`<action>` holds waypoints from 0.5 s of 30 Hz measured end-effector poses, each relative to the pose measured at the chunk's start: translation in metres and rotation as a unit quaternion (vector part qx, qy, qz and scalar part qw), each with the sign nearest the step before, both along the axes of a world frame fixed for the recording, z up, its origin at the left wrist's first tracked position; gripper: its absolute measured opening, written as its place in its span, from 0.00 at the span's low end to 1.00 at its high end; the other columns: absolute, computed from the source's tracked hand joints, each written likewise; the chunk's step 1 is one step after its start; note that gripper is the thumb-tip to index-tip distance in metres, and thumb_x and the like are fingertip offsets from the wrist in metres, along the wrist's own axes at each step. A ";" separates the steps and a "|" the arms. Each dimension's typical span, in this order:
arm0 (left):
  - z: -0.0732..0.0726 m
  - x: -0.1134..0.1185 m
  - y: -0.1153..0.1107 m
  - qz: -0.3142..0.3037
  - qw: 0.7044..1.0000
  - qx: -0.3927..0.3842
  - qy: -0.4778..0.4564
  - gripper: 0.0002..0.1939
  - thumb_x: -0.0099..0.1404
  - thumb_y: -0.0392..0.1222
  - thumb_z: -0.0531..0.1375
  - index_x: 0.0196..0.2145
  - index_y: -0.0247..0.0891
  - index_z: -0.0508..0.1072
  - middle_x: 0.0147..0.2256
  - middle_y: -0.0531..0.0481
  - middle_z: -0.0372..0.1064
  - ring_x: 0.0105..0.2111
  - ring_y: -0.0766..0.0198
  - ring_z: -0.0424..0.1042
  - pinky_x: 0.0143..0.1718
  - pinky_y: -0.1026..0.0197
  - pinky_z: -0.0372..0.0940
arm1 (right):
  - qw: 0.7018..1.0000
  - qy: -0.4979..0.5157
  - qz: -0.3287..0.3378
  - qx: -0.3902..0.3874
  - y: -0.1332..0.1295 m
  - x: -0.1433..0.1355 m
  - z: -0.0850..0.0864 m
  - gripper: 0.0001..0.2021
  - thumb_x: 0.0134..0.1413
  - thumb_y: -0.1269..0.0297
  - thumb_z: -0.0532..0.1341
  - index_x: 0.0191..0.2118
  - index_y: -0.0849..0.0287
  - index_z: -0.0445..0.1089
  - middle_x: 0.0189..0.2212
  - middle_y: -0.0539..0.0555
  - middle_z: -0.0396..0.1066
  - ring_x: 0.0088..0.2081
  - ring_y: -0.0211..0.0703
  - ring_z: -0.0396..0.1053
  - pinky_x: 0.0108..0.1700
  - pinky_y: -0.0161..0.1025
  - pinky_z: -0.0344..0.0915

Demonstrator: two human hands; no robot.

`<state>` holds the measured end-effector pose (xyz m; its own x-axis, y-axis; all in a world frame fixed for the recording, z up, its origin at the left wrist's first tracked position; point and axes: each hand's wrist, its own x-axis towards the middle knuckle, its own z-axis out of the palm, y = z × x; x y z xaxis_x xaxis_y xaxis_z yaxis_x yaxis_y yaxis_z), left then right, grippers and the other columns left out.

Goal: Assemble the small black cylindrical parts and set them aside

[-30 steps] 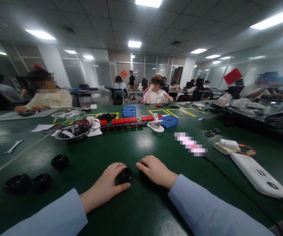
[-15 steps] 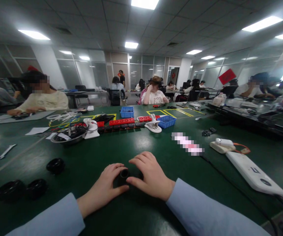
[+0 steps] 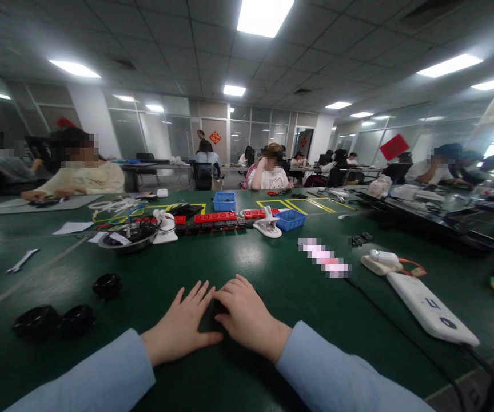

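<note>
The left hand (image 3: 182,323) is palm down just above or on the dark green tabletop (image 3: 195,257), fingers extended and spread, thumb held away; nothing is seen in its grasp. The right hand (image 3: 249,317) is half closed, fingers curved and thumb bent, its fingertips close to the left forefinger. A small black part (image 3: 220,308) shows in the gap between right thumb and forefinger; it is mostly hidden, and whether it is gripped cannot be determined. Both wrists emerge from light blue sleeves (image 3: 105,372).

Left of the left hand lie three glossy black, round, hollow parts (image 3: 107,286), two side by side and one slightly farther off. Beyond these lies a silver metal open-ended wrench (image 3: 23,261).

To the right, a long white plastic unit with a round black feature (image 3: 431,306) rests near a black cable (image 3: 388,315).

Farther forward: a shallow metal bowl of black cables (image 3: 122,248), a row of red sockets (image 3: 215,218) and two blue plastic bins (image 3: 290,220). A person in a printed white top (image 3: 273,179) sits across the table.
</note>
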<state>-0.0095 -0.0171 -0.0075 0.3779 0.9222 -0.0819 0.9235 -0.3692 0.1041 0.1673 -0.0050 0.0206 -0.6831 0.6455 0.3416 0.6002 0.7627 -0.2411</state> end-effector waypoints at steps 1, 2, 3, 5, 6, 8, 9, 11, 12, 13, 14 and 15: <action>0.000 0.000 0.000 0.002 1.000 -0.003 0.004 0.47 0.54 0.69 0.49 0.61 0.34 0.46 0.62 0.38 0.37 0.61 0.46 0.36 0.57 0.38 0.38 | 1.000 -0.002 0.002 -0.002 0.001 0.001 0.002 0.14 0.47 0.65 0.63 0.42 0.60 0.68 0.36 0.54 0.70 0.42 0.45 0.62 0.56 0.47 0.49; 0.001 0.001 0.000 0.006 1.000 -0.008 0.006 0.47 0.54 0.69 0.49 0.61 0.34 0.45 0.62 0.38 0.36 0.61 0.45 0.35 0.57 0.37 0.38 | 1.000 -0.005 0.007 -0.002 0.001 0.003 0.004 0.13 0.47 0.65 0.64 0.42 0.58 0.69 0.35 0.53 0.70 0.42 0.45 0.62 0.55 0.48 0.49; 0.001 0.001 -0.001 0.013 1.000 -0.012 0.009 0.47 0.54 0.70 0.48 0.61 0.34 0.45 0.62 0.38 0.35 0.61 0.45 0.33 0.57 0.37 0.38 | 1.000 -0.007 0.012 -0.001 0.001 0.004 0.006 0.13 0.47 0.64 0.64 0.42 0.57 0.69 0.35 0.52 0.70 0.43 0.45 0.62 0.55 0.48 0.49; 0.003 0.003 -0.001 0.027 0.999 -0.020 0.010 0.48 0.54 0.70 0.48 0.62 0.34 0.44 0.62 0.38 0.34 0.61 0.45 0.32 0.56 0.37 0.38 | 1.000 -0.013 0.019 -0.002 0.002 0.007 0.008 0.14 0.49 0.64 0.63 0.45 0.53 0.69 0.37 0.52 0.71 0.43 0.45 0.61 0.53 0.48 0.50; 0.004 0.004 -0.001 0.032 0.999 -0.024 0.010 0.48 0.54 0.70 0.48 0.62 0.35 0.44 0.62 0.38 0.33 0.61 0.45 0.32 0.57 0.37 0.38 | 1.000 -0.016 0.021 -0.003 0.002 0.008 0.009 0.15 0.50 0.65 0.63 0.46 0.52 0.68 0.37 0.52 0.70 0.43 0.44 0.61 0.52 0.48 0.51; 0.006 0.005 -0.002 0.033 0.999 -0.030 0.006 0.48 0.54 0.70 0.48 0.62 0.35 0.44 0.63 0.39 0.33 0.61 0.46 0.32 0.57 0.37 0.38 | 0.999 -0.027 0.021 -0.009 0.003 0.008 0.010 0.15 0.51 0.66 0.62 0.46 0.52 0.68 0.36 0.52 0.71 0.42 0.44 0.62 0.50 0.46 0.53; 0.007 0.005 -0.002 0.032 0.999 -0.032 0.004 0.48 0.54 0.70 0.49 0.62 0.35 0.44 0.63 0.39 0.33 0.62 0.46 0.33 0.57 0.37 0.37 | 0.999 -0.033 0.020 -0.012 0.004 0.008 0.011 0.15 0.50 0.66 0.63 0.46 0.52 0.68 0.35 0.52 0.71 0.41 0.44 0.62 0.50 0.45 0.53; 0.008 0.005 -0.002 0.032 0.999 -0.036 0.003 0.49 0.53 0.70 0.49 0.62 0.34 0.44 0.63 0.39 0.34 0.62 0.46 0.33 0.57 0.37 0.37 | 0.999 -0.045 0.019 -0.022 0.006 0.007 0.013 0.15 0.49 0.66 0.63 0.46 0.52 0.69 0.35 0.52 0.71 0.41 0.44 0.63 0.51 0.46 0.53; 0.008 0.005 -0.002 0.032 0.999 -0.037 0.003 0.49 0.53 0.70 0.49 0.62 0.34 0.44 0.63 0.39 0.34 0.62 0.46 0.33 0.57 0.37 0.37 | 0.998 -0.050 0.019 -0.027 0.007 0.006 0.013 0.15 0.49 0.66 0.64 0.45 0.53 0.69 0.35 0.52 0.71 0.41 0.44 0.64 0.52 0.47 0.52; 0.008 0.005 -0.002 0.033 0.999 -0.039 0.002 0.49 0.53 0.70 0.49 0.62 0.33 0.44 0.63 0.39 0.34 0.62 0.46 0.33 0.57 0.37 0.37 | 0.998 -0.056 0.018 -0.032 0.007 0.005 0.014 0.15 0.48 0.66 0.64 0.45 0.53 0.69 0.36 0.52 0.71 0.42 0.44 0.65 0.53 0.47 0.51; 0.007 0.004 -0.002 0.033 0.999 -0.039 0.001 0.49 0.53 0.70 0.49 0.62 0.34 0.44 0.63 0.39 0.34 0.62 0.46 0.33 0.57 0.37 0.38 | 0.997 -0.064 0.015 -0.036 0.007 0.005 0.015 0.16 0.48 0.65 0.64 0.45 0.54 0.68 0.37 0.53 0.71 0.42 0.44 0.65 0.54 0.48 0.50; 0.007 0.003 -0.002 0.032 0.999 -0.040 -0.002 0.49 0.53 0.70 0.49 0.62 0.34 0.44 0.63 0.39 0.34 0.61 0.46 0.33 0.57 0.37 0.38 | 0.997 -0.074 0.012 -0.037 0.007 0.004 0.016 0.16 0.48 0.64 0.64 0.46 0.54 0.68 0.37 0.53 0.71 0.43 0.45 0.65 0.54 0.48 0.49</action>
